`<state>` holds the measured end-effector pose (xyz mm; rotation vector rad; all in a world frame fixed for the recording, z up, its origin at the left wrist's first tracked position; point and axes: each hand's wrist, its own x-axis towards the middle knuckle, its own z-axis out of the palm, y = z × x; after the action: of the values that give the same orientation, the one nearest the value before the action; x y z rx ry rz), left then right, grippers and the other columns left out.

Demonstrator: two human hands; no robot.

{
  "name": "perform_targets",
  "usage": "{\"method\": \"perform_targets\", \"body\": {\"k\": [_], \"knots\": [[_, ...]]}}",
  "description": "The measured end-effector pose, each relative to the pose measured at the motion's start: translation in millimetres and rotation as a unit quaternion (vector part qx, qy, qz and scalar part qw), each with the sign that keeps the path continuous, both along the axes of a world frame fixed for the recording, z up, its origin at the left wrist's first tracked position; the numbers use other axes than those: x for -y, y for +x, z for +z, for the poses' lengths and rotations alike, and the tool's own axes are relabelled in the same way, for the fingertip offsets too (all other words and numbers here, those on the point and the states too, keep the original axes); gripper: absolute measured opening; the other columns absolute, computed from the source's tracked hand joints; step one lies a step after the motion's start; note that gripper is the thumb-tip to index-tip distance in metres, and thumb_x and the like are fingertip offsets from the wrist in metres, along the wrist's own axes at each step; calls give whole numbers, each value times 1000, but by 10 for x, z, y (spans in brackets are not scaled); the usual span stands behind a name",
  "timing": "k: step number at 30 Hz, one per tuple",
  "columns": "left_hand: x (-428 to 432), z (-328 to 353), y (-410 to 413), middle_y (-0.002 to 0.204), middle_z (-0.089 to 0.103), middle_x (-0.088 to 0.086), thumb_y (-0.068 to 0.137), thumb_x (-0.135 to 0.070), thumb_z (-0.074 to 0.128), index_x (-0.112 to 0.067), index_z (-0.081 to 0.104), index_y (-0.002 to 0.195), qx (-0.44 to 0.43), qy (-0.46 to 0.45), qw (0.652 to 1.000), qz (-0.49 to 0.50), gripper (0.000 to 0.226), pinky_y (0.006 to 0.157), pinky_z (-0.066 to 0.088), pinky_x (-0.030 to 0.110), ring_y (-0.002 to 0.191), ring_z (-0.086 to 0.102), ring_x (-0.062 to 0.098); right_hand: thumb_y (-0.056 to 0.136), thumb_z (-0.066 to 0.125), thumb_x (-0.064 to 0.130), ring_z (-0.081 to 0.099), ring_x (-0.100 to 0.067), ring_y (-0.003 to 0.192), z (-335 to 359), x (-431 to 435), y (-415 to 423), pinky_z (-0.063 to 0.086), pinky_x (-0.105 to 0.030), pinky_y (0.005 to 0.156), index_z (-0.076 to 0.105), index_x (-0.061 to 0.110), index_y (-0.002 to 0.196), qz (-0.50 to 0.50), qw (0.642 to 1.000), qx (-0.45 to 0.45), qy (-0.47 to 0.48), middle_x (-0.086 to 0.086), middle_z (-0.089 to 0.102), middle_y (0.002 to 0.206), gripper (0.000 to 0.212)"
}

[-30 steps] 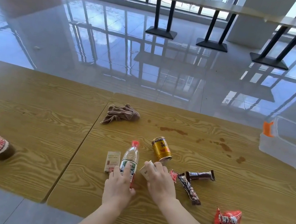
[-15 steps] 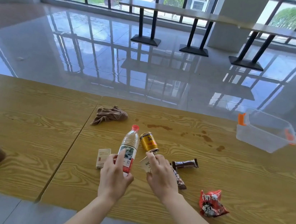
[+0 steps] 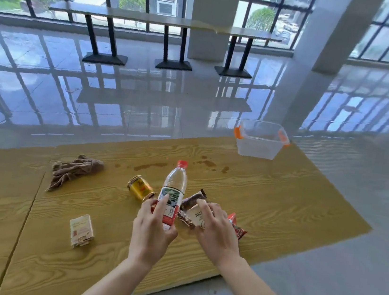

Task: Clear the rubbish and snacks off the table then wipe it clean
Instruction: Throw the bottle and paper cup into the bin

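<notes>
Head view — forward, downward, close.

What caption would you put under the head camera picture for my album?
Left hand grips a water bottle, right hand holds a paper cup over a cluttered wooden table.

Wooden table (image 3: 279,208): cloth (image 3: 74,172), can (image 3: 140,188), carton (image 3: 81,230), clear bin (image 3: 260,141), stains (image 3: 151,166).

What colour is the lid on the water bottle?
Red. The clear plastic water bottle, held in the left hand, has a red cap, seen in the head view.
</notes>
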<state>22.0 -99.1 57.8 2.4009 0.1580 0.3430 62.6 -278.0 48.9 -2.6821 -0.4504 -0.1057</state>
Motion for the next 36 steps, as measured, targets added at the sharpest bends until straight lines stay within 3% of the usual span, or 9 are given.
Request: {"method": "perform_targets", "body": {"k": [3,8,14,17,20,24,32,36], "knots": [[216,1,61,127,47,9,73,-21,76,-23,41,139,-1,6,998,-62,75,86,52,44,109,51,26,86,67,17,52,-23,117,60,260,-155,49,-34,89,32,31,144,-73,997,0,5,-3,51,135,70],[667,20,38,126,47,10,72,-22,78,-20,43,139,-7,4,989,-149,76,88,51,44,110,50,27,85,73,25,52,-26,117,67,754,-474,53,-38,84,29,34,145,-167,986,-10,8,-3,50,136,74],[1434,-62,-145,133,41,3,72,-27,72,-32,35,139,-35,-3,971,-238,76,92,51,44,116,47,24,87,69,24,53,-24,115,-40,1546,-939,55,-37,81,29,31,145,-274,961,-27,11,-4,50,135,71],[1909,-182,-320,134,42,2,73,-27,73,-31,37,142,-28,17,955,-295,78,94,49,43,117,47,23,88,67,25,53,-24,113,-213,2029,-1237,49,-30,75,34,28,143,-319,947,-35,32,-4,50,133,64],[2386,-359,-540,136,41,1,76,-29,76,-32,36,144,-46,43,941,-332,79,94,51,39,119,47,21,88,65,28,49,-23,120,-468,2552,-1533,50,-34,84,33,29,146,-367,927,-67,48,-2,48,137,66],[3000,-730,-809,140,36,-4,78,-37,75,-37,32,144,-100,59,925,-363,79,93,54,35,123,43,16,91,62,30,41,-23,133,-887,3153,-1861,46,-39,98,28,30,150,-404,904,-121,66,0,43,147,68],[3714,-1907,-962,132,42,-4,79,-41,73,-36,35,144,-225,97,879,-408,76,89,54,29,113,46,14,88,64,28,48,-22,122,-1954,3674,-2299,48,-37,96,26,32,150,-450,860,-226,75,-2,45,140,72],[3914,-2600,-936,126,45,-3,80,-41,73,-30,37,145,-287,124,859,-406,75,77,47,18,104,48,13,88,63,29,51,-23,119,-2654,3769,-2354,50,-41,92,24,35,149,-484,824,-278,100,-1,43,140,73]]}}
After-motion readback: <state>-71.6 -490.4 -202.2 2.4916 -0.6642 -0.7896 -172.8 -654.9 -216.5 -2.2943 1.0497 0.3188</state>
